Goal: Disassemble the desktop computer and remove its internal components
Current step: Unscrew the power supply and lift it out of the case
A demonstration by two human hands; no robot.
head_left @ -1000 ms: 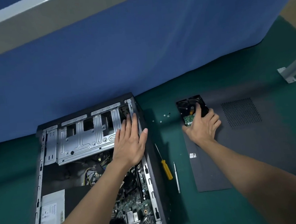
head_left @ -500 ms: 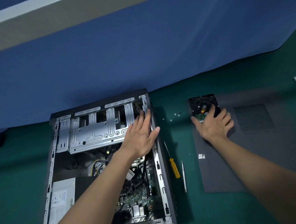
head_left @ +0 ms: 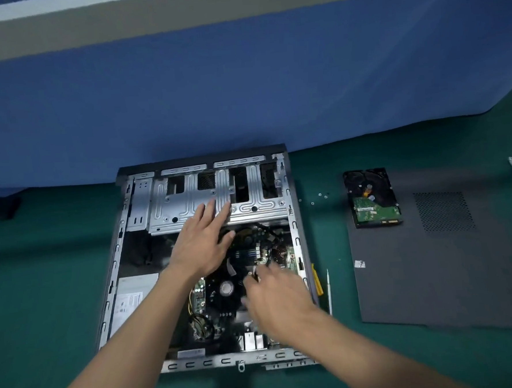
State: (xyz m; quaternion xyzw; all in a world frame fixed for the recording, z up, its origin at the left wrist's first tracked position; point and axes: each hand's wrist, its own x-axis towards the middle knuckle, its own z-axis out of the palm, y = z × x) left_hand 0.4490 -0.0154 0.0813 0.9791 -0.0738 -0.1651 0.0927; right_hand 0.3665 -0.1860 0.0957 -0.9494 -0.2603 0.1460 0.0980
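Green matting covers the counter (head_left: 43,266) before a blue partition (head_left: 242,89). On it the desktop computer (head_left: 297,221) lies opened on its side. Its hard drive (head_left: 372,198) is out, set on the removed side panel (head_left: 433,273), well apart from both hands.

The left hand (head_left: 201,245) lies flat, its fingers (head_left: 210,207) straight and slightly spread on the lower edge of the drive cage (head_left: 255,207). The right hand (head_left: 273,294) reaches over the motherboard just beside the cooler fan (head_left: 226,288). Its fingers (head_left: 264,272) are motion-blurred, so I cannot tell whether they pinch anything.

The step looks like freeing the next board-level part. Doing it well likely means bracing the chassis with the left hand. Any connector should be pulled straight by its plug, not by its wires. The yellow screwdriver (head_left: 317,283) lies just beside the case for any fasteners.
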